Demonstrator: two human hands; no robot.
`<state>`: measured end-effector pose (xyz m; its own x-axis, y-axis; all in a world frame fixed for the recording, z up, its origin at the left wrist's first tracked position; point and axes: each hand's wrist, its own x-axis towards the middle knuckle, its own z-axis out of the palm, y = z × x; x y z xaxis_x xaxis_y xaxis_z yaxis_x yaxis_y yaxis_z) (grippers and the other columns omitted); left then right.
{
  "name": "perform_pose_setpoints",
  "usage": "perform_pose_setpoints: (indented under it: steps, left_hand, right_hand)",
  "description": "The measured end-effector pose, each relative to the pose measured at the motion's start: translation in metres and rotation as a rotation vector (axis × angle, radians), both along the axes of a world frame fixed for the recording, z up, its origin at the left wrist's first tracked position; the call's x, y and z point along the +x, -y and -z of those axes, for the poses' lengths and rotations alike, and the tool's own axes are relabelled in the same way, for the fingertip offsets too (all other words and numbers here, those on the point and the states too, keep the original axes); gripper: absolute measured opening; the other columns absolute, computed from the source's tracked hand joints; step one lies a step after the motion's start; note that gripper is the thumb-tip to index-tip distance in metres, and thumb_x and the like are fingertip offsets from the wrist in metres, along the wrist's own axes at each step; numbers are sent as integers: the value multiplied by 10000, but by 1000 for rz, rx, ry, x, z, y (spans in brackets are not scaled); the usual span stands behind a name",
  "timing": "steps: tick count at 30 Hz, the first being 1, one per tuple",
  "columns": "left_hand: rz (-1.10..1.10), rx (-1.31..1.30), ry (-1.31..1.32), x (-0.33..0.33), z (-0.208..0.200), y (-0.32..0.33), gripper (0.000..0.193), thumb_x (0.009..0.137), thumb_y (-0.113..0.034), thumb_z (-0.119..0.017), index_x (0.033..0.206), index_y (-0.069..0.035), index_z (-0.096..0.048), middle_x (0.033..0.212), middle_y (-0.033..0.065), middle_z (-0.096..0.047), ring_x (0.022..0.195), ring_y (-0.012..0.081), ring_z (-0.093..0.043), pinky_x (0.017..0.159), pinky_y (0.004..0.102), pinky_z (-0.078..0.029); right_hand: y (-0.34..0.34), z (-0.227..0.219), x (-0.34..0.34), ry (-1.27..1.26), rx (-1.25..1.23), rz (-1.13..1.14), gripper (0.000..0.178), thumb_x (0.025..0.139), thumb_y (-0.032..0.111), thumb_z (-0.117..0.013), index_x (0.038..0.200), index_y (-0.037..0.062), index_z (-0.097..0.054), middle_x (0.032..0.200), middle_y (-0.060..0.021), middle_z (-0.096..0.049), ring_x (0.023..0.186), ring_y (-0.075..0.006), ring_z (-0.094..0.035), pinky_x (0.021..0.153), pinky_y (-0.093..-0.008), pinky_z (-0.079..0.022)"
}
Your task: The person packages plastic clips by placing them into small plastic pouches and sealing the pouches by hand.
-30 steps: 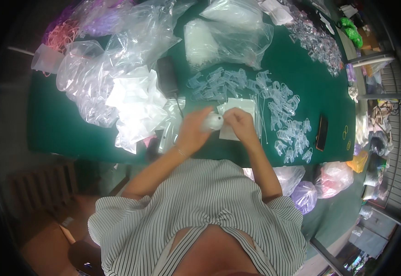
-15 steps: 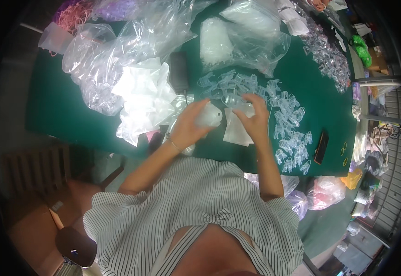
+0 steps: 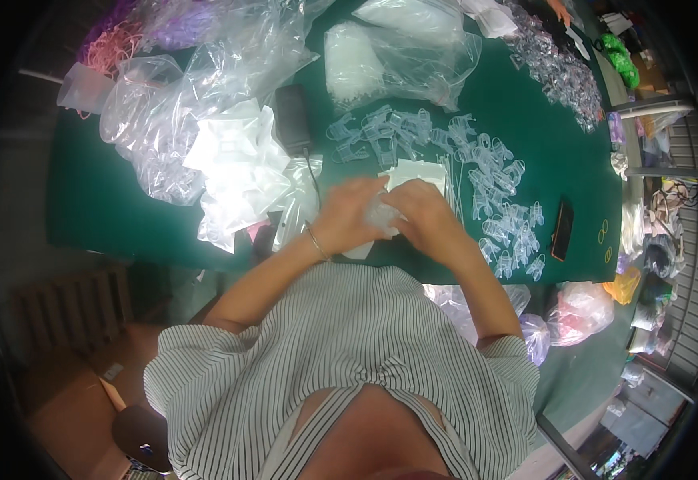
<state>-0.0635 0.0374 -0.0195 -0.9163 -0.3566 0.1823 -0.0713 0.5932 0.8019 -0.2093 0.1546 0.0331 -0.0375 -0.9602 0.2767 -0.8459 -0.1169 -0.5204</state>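
Close together over the table's near edge, both my hands are at a small translucent plastic pouch (image 3: 381, 214). My left hand (image 3: 344, 214) is closed round its left side, the fingers partly blurred. Fingers bent, my right hand (image 3: 426, 214) grips the pouch's right edge and hides part of it. What lies inside the pouch cannot be made out. Just beyond my right hand is a flat white packet (image 3: 417, 170), with thin white sticks (image 3: 456, 192) beside it. Clear plastic clips (image 3: 497, 208) are scattered to the right, and more clear clips (image 3: 389, 132) lie farther back.
Left of my hands is a pile of white pouches (image 3: 237, 156), near a dark box with a cable (image 3: 291, 120). Large clear bags (image 3: 149, 120) cover the back left. A bag of white pieces (image 3: 354, 68) stands behind. A phone (image 3: 562, 230) and rubber bands (image 3: 602, 232) lie right.
My hands have come together at the pouch; before, they were apart, my right hand holding a clear clip. The white packet beyond my right hand shows more of itself now.
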Motion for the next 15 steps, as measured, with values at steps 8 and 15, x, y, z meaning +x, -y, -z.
perform_pose_setpoints:
  steps: [8, 15]
  left_hand:
    - [130, 156, -46, -6, 6, -1, 824, 590, -204, -778, 1299, -28, -396, 1048, 183, -541, 980, 356, -514, 866, 418, -397]
    - [149, 256, 52, 2, 26, -16, 879, 597, -289, -796, 1316, -15, -372, 1172, 185, -512, 1057, 325, -513, 917, 380, -400]
  right_hand:
    - [-11, 30, -6, 652, 213, 164, 319, 577, 21, -714, 885, 72, -654, 899, -96, -619, 882, -262, -559, 801, -342, -446]
    - [-17, 53, -7, 477, 180, -39, 264, 623, 16, -688, 882, 58, -661, 925, -95, -637, 892, -282, -578, 817, -359, -446]
